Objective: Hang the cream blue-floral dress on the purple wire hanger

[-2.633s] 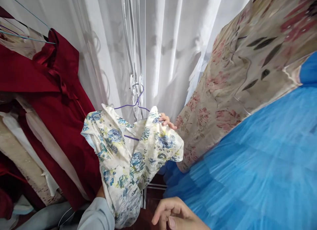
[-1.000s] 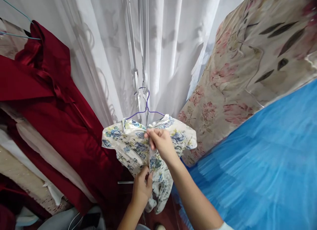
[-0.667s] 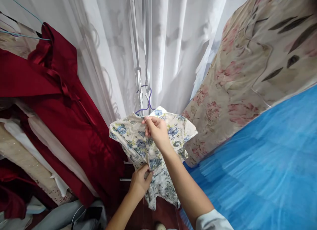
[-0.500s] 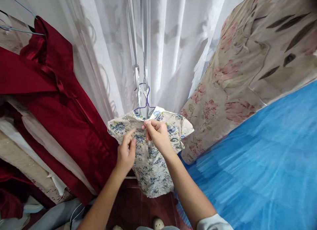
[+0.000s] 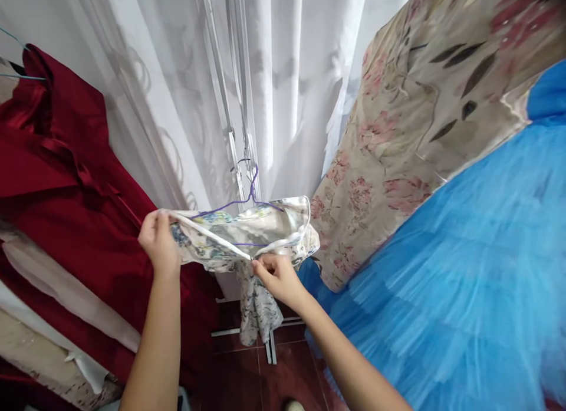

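Observation:
A white top with a blue floral print [image 5: 260, 296] hangs from a purple wire hanger [image 5: 252, 196] on a metal stand. My left hand [image 5: 161, 243] is closed on the top's shoulder at the left. The front edge of the neckline is pinched in my right hand [image 5: 276, 275], near the middle. Between my hands the white neck edging runs taut, and the neck opening gapes so that the inside of the top and the hanger's lower bar show. Below my right hand the body of the top hangs in folds.
Dark red garments [image 5: 75, 193] hang close on the left. A beige floral dress [image 5: 371, 140] and a ruffled blue tulle dress [image 5: 442, 257] hang on the right. White curtains [image 5: 283, 75] stand behind the metal stand [image 5: 239, 104]. Reddish tiles [image 5: 283, 375] cover the floor.
My left hand has moved left and closed on the top's shoulder. My right hand has drawn the neckline down toward me, opening the neck. The view has shifted slightly right.

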The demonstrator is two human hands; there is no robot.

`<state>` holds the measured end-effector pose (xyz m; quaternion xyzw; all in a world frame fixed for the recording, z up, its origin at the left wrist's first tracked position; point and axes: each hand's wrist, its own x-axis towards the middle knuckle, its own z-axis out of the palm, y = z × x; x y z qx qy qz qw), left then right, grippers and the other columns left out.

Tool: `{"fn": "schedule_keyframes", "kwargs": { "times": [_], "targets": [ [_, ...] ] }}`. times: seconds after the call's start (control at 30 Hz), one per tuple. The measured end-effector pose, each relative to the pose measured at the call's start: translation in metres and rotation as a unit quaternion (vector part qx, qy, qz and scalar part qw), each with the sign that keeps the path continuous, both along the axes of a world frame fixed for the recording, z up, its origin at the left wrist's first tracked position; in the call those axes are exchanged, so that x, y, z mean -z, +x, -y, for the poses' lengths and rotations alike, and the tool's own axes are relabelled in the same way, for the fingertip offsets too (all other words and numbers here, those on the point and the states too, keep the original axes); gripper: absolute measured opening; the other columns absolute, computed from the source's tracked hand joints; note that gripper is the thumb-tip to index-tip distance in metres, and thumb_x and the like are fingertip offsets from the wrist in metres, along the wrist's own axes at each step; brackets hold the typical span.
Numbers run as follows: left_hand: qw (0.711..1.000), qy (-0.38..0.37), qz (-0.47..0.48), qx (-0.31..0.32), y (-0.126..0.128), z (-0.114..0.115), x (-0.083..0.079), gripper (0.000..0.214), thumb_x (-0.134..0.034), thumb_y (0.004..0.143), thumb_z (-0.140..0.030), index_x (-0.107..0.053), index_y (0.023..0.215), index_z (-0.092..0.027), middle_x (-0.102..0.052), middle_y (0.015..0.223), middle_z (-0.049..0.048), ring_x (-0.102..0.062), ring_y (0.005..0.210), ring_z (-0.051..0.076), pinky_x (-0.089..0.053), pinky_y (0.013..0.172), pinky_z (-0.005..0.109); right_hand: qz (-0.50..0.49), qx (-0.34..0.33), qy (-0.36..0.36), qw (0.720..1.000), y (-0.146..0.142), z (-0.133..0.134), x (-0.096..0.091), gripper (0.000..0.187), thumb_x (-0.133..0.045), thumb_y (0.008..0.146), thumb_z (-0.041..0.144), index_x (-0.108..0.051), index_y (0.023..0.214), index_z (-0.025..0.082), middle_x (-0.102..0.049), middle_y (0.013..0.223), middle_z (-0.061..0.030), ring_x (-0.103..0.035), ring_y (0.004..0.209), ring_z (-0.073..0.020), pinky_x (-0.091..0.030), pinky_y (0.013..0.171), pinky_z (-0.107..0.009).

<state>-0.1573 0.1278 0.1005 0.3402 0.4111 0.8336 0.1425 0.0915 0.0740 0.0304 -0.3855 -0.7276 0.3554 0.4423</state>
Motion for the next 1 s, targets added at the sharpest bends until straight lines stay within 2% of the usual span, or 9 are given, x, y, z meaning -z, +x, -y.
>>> {"fn": "schedule_keyframes", "kwargs": {
  "times": [0.13, 0.33, 0.4, 0.5, 0.6, 0.73, 0.83, 0.9, 1.0],
  "targets": [
    [0.97, -0.096, 0.209, 0.076, -0.016, -0.005, 0.05, 0.019, -0.057, 0.085, -0.023, -0.05, 0.068, -0.017, -0.05, 0.064, -0.0035, -0.053, 0.06, 0.01, -0.046, 0.067, 0.021, -0.04, -0.045, -0.062, 0.996, 0.001, 0.017, 0.012, 0.037, -0.052, 0.091, 0.033, -0.044, 0.058, 0.019, -0.038, 0.052, 0.0057, -0.033, 0.048, -0.0085, -0.024, 0.047, -0.022],
    [0.926, -0.188, 0.23, 0.232, 0.07, 0.05, 0.118, 0.021, -0.069, 0.079, -0.032, -0.056, 0.074, -0.017, -0.059, 0.075, 0.0032, -0.061, 0.07, 0.017, -0.051, 0.07, 0.03, 0.012, 0.026, -0.073, 0.997, 0.034, 0.017, 0.053, 0.036, -0.056, 0.088, 0.033, -0.047, 0.056, 0.018, -0.047, 0.055, 0.0029, -0.045, 0.054, -0.0121, -0.036, 0.056, -0.024],
    [0.921, -0.184, 0.161, 0.304, 0.101, 0.073, 0.119, 0.022, -0.071, 0.08, -0.036, -0.059, 0.081, -0.017, -0.06, 0.079, 0.0024, -0.059, 0.073, 0.015, -0.049, 0.07, 0.027, 0.025, -0.003, -0.046, 0.999, 0.048, 0.021, 0.062, 0.023, -0.067, 0.082, 0.038, -0.061, 0.076, 0.017, -0.061, 0.076, -0.0027, -0.055, 0.071, -0.0172, -0.044, 0.069, -0.028],
    [0.919, -0.189, -0.057, 0.34, 0.136, 0.097, 0.11, 0.021, -0.065, 0.086, -0.039, -0.062, 0.081, -0.018, -0.056, 0.075, 0.0004, -0.054, 0.071, 0.014, -0.044, 0.068, 0.023, 0.002, -0.124, -0.065, 0.99, 0.056, 0.032, 0.064, 0.044, -0.075, 0.076, 0.047, -0.063, 0.106, 0.017, -0.062, 0.097, -0.0061, -0.056, 0.087, -0.0212, -0.047, 0.082, -0.032],
    [0.892, -0.201, -0.209, 0.345, 0.156, 0.11, 0.111, 0.023, -0.06, 0.089, -0.041, -0.065, 0.086, -0.018, -0.059, 0.088, 0.0043, -0.058, 0.088, 0.019, -0.045, 0.083, 0.027, -0.022, -0.196, -0.139, 0.97, 0.057, 0.043, 0.06, 0.038, -0.063, 0.086, 0.051, -0.06, 0.075, 0.016, -0.047, 0.067, 0.0027, -0.044, 0.065, -0.013, -0.043, 0.064, -0.025],
    [0.806, -0.277, -0.209, 0.478, 0.16, 0.13, 0.145, 0.051, -0.05, 0.093, -0.05, -0.05, 0.136, -0.023, -0.054, 0.135, 0.0109, -0.049, 0.127, 0.027, -0.037, 0.108, 0.038, -0.061, -0.24, -0.211, 0.946, 0.088, 0.043, 0.046, 0.044, -0.055, 0.093, 0.05, -0.055, 0.068, 0.014, -0.041, 0.063, 0.0038, -0.035, 0.058, -0.0089, -0.034, 0.053, -0.021],
    [0.724, -0.353, -0.264, 0.531, 0.157, 0.147, 0.171, 0.064, -0.06, 0.086, -0.052, -0.049, 0.142, -0.022, -0.054, 0.139, 0.012, -0.046, 0.131, 0.03, -0.035, 0.111, 0.042, -0.048, -0.254, -0.197, 0.946, 0.14, 0.028, 0.017, 0.045, -0.062, 0.089, 0.047, -0.055, 0.061, 0.013, -0.041, 0.056, 0.0042, -0.033, 0.051, -0.0073, -0.029, 0.048, -0.021],
    [0.727, -0.389, -0.314, 0.472, 0.154, 0.154, 0.175, 0.057, -0.066, 0.082, -0.05, -0.06, 0.131, -0.021, -0.061, 0.13, 0.0121, -0.052, 0.123, 0.032, -0.038, 0.108, 0.042, -0.039, -0.219, -0.151, 0.963, 0.174, 0.008, -0.01, 0.042, -0.069, 0.084, 0.043, -0.057, 0.058, 0.012, -0.042, 0.053, 0.0044, -0.034, 0.05, -0.0072, -0.028, 0.047, -0.021],
    [0.783, -0.366, -0.338, 0.371, 0.148, 0.151, 0.155, 0.036, -0.059, 0.088, -0.046, -0.07, 0.111, -0.019, -0.069, 0.11, 0.01, -0.06, 0.104, 0.028, -0.046, 0.097, 0.037, -0.035, -0.143, -0.099, 0.984, 0.194, -0.038, -0.047, 0.031, -0.074, 0.08, 0.039, -0.066, 0.071, 0.011, -0.056, 0.063, 0.0, -0.048, 0.057, -0.0119, -0.038, 0.053, -0.023]
  ]
}}
